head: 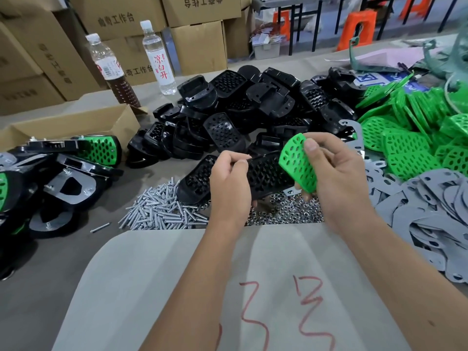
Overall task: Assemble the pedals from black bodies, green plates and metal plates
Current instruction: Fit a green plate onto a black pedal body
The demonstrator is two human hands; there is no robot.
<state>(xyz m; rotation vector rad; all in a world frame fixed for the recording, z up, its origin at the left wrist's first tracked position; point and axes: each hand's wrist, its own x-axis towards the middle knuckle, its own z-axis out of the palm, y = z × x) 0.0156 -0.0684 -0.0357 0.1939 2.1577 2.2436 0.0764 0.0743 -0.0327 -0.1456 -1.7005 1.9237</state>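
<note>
My left hand (229,178) grips a black pedal body (263,177) by its long edge, holding it above the table with its gridded face up. My right hand (336,171) pinches a green perforated plate (296,160), tilted over the right end of that body. A sliver of metal plate (291,191) shows under the green plate below my right hand; what holds it is hidden. More black bodies (243,110) are heaped behind, green plates (415,127) at the right, grey metal plates (430,206) at the near right.
Screws (162,209) and nuts (286,211) lie in piles under my hands. Finished pedals (63,173) lie at the left beside an open carton (76,125). Two bottles (158,57) and stacked cartons (197,44) stand behind. A grey sheet (177,287) covers the near table.
</note>
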